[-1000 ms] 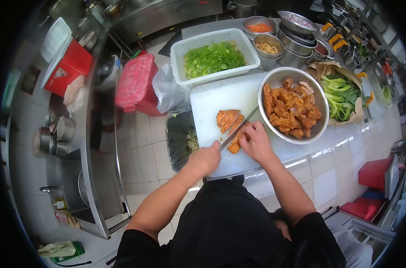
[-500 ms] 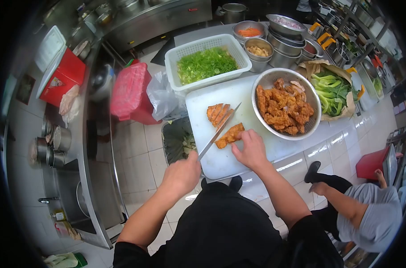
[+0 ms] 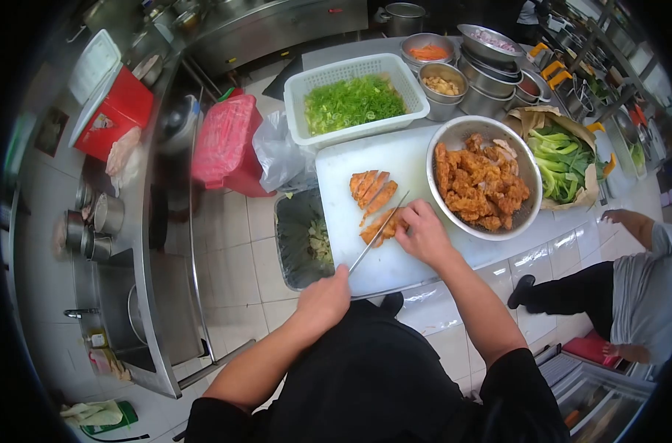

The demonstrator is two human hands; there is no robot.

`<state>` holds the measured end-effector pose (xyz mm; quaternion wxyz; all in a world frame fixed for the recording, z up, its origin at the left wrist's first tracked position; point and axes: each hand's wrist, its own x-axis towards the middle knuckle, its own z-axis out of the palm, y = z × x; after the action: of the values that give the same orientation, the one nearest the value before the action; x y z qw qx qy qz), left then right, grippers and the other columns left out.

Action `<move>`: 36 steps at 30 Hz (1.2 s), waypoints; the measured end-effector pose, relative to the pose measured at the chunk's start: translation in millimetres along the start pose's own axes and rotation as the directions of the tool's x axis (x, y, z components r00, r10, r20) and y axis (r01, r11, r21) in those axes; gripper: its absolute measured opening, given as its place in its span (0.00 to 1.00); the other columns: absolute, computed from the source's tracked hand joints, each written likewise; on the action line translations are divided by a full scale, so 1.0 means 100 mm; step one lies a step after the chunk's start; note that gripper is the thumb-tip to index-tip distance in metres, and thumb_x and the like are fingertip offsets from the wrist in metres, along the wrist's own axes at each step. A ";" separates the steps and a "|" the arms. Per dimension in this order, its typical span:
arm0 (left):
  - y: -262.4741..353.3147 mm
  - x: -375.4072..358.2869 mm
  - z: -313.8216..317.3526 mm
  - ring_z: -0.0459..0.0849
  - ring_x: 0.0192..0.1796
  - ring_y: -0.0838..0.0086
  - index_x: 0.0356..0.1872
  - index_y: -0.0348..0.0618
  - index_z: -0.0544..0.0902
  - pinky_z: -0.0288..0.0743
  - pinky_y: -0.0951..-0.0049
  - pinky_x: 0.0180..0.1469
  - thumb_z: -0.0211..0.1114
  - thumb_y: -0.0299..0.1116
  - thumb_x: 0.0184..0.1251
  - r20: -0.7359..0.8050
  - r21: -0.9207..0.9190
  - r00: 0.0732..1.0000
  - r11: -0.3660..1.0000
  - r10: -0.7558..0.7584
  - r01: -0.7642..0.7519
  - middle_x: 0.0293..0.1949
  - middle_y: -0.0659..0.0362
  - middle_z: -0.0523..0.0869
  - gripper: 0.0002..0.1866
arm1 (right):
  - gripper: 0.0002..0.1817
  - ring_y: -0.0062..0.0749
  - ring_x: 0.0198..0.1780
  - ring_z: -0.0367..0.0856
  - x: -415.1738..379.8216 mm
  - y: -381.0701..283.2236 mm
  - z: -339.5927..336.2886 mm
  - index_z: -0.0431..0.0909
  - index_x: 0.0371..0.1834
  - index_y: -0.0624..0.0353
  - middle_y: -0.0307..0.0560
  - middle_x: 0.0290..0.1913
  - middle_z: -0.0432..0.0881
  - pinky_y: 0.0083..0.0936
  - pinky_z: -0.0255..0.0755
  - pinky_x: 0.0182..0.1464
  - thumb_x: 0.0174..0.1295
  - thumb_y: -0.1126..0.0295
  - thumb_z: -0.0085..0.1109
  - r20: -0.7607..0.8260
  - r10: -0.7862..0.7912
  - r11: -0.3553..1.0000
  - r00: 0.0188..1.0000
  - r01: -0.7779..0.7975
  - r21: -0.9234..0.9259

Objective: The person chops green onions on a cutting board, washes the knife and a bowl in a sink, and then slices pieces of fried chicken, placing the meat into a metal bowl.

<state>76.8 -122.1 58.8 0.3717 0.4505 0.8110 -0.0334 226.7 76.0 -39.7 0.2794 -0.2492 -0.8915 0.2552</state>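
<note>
My left hand (image 3: pixel 324 299) is closed round the handle of a knife (image 3: pixel 370 244), whose blade points away and to the right. The blade lies across a piece of fried chicken (image 3: pixel 382 229) on the white cutting board (image 3: pixel 351 269). With its fingers pressed on the right end of that piece, my right hand (image 3: pixel 426 235) holds it against the board. Just beyond the knife sit several cut slices of fried chicken (image 3: pixel 372 191). To the right, a perforated metal bowl (image 3: pixel 433 184) full of fried chicken pieces rests partly over the board.
Behind the board stands a white basket (image 3: pixel 295 111) of chopped greens. Metal bowls (image 3: pixel 443 111) and leafy vegetables in brown paper (image 3: pixel 591 193) are at the right. A lined bin (image 3: pixel 292 251) stands left of the board. A co-worker in a grey shirt (image 3: pixel 646 295) is at the right.
The knife has moved from beside the cut slices onto the uncut piece. My right fingers have drawn together on that piece. The view has shifted slightly, and the co-worker has moved.
</note>
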 end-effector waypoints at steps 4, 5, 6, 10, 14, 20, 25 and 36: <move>0.18 0.26 -0.23 0.88 0.46 0.37 0.52 0.38 0.72 0.78 0.41 0.51 0.46 0.30 0.76 -0.032 0.032 0.999 0.999 0.034 -0.033 0.39 0.36 0.88 0.11 | 0.09 0.52 0.48 0.79 -0.02 -0.07 -0.10 0.79 0.40 0.59 0.52 0.44 0.76 0.43 0.78 0.49 0.56 0.76 0.65 -0.054 0.067 0.996 0.996 -0.064 0.066; 0.23 0.17 -0.34 0.88 0.46 0.37 0.52 0.38 0.72 0.78 0.41 0.51 0.46 0.30 0.76 -0.035 0.045 0.999 0.999 0.030 -0.028 0.39 0.36 0.88 0.11 | 0.10 0.52 0.48 0.80 -0.05 -0.10 -0.10 0.79 0.40 0.59 0.51 0.44 0.76 0.42 0.78 0.49 0.56 0.76 0.66 -0.111 0.075 0.996 0.991 -0.070 0.053; 0.24 0.04 -0.41 0.88 0.46 0.37 0.52 0.38 0.72 0.78 0.41 0.50 0.46 0.30 0.76 -0.026 0.051 0.999 0.998 0.029 -0.028 0.39 0.36 0.88 0.11 | 0.10 0.52 0.47 0.80 -0.09 -0.11 -0.10 0.79 0.40 0.58 0.51 0.44 0.77 0.41 0.78 0.49 0.55 0.76 0.66 -0.164 0.089 0.996 0.982 -0.083 0.044; 0.20 -0.29 -0.39 0.88 0.46 0.37 0.52 0.38 0.72 0.78 0.40 0.50 0.47 0.30 0.76 0.039 0.088 0.999 0.996 0.006 -0.010 0.39 0.35 0.89 0.11 | 0.09 0.53 0.45 0.81 -0.15 -0.06 -0.11 0.78 0.40 0.58 0.52 0.45 0.76 0.43 0.79 0.46 0.57 0.74 0.66 -0.085 0.090 0.996 0.992 -0.089 0.011; 0.08 -0.01 0.02 0.87 0.45 0.38 0.52 0.39 0.71 0.77 0.41 0.50 0.48 0.36 0.80 0.030 0.036 0.999 0.999 -0.037 0.036 0.38 0.37 0.88 0.12 | 0.08 0.54 0.44 0.81 -0.10 0.05 -0.03 0.77 0.39 0.59 0.53 0.45 0.76 0.44 0.79 0.45 0.57 0.74 0.65 -0.052 0.100 0.995 0.994 -0.098 0.022; 0.34 0.38 -0.06 0.88 0.50 0.41 0.57 0.38 0.72 0.79 0.43 0.53 0.47 0.32 0.78 0.037 -0.006 0.999 0.999 0.032 -0.031 0.44 0.37 0.89 0.14 | 0.10 0.53 0.45 0.81 -0.07 0.15 -0.07 0.76 0.41 0.59 0.52 0.44 0.78 0.43 0.78 0.47 0.58 0.75 0.65 -0.045 0.080 0.997 0.996 -0.079 0.022; 0.05 0.12 -0.12 0.88 0.49 0.42 0.57 0.40 0.73 0.79 0.44 0.53 0.47 0.36 0.79 0.040 0.045 0.998 0.998 0.043 -0.045 0.44 0.37 0.89 0.14 | 0.17 0.53 0.51 0.80 -0.18 -0.01 -0.04 0.78 0.50 0.57 0.53 0.48 0.77 0.42 0.77 0.53 0.58 0.70 0.69 0.031 0.070 0.997 0.997 -0.071 0.037; -0.78 0.32 -0.40 0.87 0.43 0.38 0.51 0.45 0.74 0.80 0.41 0.47 0.56 0.43 0.78 -0.445 0.108 0.895 0.994 0.036 0.014 0.40 0.38 0.86 0.14 | 0.70 0.76 0.80 0.49 -0.10 -0.22 0.05 0.58 0.81 0.57 0.74 0.80 0.48 0.69 0.50 0.77 0.37 0.30 0.80 0.078 0.103 0.963 0.992 -0.080 -0.258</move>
<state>-15.3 -130.0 45.1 0.1510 0.4700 0.8691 0.0292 224.5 52.0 -34.2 0.1924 -0.3122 -0.9161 0.1622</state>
